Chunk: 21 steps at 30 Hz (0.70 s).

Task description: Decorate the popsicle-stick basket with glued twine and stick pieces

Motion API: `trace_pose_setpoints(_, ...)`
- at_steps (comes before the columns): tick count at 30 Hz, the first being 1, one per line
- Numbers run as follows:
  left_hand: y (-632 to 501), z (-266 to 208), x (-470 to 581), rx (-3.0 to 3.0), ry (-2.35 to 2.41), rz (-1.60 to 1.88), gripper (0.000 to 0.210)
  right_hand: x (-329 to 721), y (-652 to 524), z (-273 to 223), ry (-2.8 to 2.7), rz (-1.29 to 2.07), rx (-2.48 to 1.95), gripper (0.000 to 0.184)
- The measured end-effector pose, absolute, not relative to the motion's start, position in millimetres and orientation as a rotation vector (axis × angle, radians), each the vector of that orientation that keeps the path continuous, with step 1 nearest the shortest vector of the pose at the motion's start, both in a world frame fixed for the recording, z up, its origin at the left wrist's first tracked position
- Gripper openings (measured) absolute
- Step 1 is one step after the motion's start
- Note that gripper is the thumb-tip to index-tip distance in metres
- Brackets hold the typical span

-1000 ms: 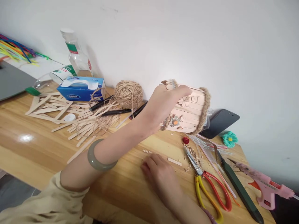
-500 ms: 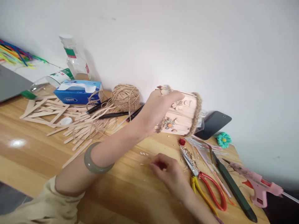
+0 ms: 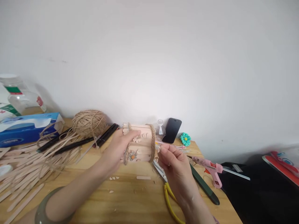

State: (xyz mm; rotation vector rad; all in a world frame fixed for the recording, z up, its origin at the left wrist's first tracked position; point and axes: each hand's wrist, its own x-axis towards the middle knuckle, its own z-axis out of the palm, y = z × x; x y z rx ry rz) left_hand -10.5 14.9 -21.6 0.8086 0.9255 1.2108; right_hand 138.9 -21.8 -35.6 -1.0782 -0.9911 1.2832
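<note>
Grips cylinder in left hand, already bearing rope and flowers; pinches small piece in right hand, beside rope; petals unattached below left grip.

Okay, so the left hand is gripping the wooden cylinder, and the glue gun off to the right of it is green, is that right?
Not quite: the head view shows that the glue gun is pink, not green. The left hand does grip the wooden cylinder.

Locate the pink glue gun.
The pink glue gun lies right of centre in the head view, beside the dark green tool, right of the right hand.
</note>
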Motion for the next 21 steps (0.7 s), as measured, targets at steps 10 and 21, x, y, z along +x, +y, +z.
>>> trace_pose_setpoints(10,-1.3,-18.7,4.1,0.704,0.902,1.26,0.022,128.6,-19.2,-30.4,-1.1,0.865,-1.203,0.023)
trace_pose_setpoints(21,-3.5,-17.3,3.7,0.639,0.878,1.338,0.021,118.1,-16.8,-31.2,-1.281,0.44,-1.264,0.02)
